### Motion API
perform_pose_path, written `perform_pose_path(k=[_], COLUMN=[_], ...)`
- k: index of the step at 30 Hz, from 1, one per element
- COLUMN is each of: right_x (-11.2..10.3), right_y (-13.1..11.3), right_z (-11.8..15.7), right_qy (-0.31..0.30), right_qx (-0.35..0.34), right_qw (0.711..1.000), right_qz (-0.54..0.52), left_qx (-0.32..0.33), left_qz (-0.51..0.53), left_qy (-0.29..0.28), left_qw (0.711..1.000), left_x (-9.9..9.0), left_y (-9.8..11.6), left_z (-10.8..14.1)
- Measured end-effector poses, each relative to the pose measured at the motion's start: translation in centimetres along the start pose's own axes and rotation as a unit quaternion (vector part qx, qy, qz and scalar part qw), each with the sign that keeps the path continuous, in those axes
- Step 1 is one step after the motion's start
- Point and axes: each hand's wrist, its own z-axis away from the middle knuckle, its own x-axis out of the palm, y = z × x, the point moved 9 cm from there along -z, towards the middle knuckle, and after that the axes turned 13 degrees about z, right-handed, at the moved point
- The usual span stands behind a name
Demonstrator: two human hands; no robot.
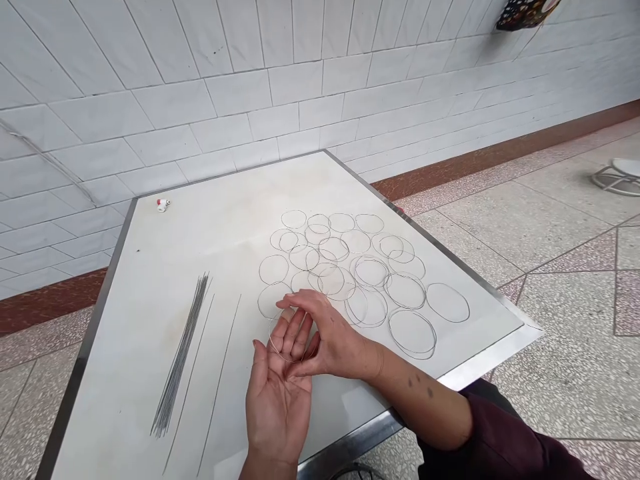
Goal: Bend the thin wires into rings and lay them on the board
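Observation:
My left hand lies palm up over the near part of the table, its fingers stretched out and thumb apart. Just above its palm, my right hand curves with fingers and thumb around a thin wire ring. Part of that ring is hidden behind the right hand. Many similar wire rings lie spread and overlapping beyond my hands. To the left is a bundle of straight wires, with two single wires lying beside it.
The white table has a metal edge and stands near a tiled wall. Small red and white items lie at its far left corner. A round stool stands on the floor at the right.

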Motion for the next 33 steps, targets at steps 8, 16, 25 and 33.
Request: perform_pose_path(k=[8, 16, 25, 33], right_x=[-0.5, -2.9, -1.9, -2.4], right_y=[-0.5, -0.1, -1.7, 0.0], right_z=[-0.1, -0.7, -0.3, -0.2], right_qy=[-0.029, -0.025, -0.11, -0.131], right_qx=[-0.043, -0.035, -0.128, -0.103], right_qw=[0.998, 0.999, 0.983, 0.986], right_qz=[-0.017, -0.025, 0.064, 0.03], left_qx=[-0.03, -0.062, -0.148, -0.171], left_qz=[0.01, -0.098, -0.209, -0.217], left_qy=[-0.008, -0.005, -0.047, -0.056], left_qw=[0.999, 0.993, 0.965, 0.959], left_x=[0.1, -0.4, -0.5, -0.6], left_y=[-0.2, -0.7, -2.4, -2.6], left_z=[-0.2, -0.5, 0.4, 0.4])
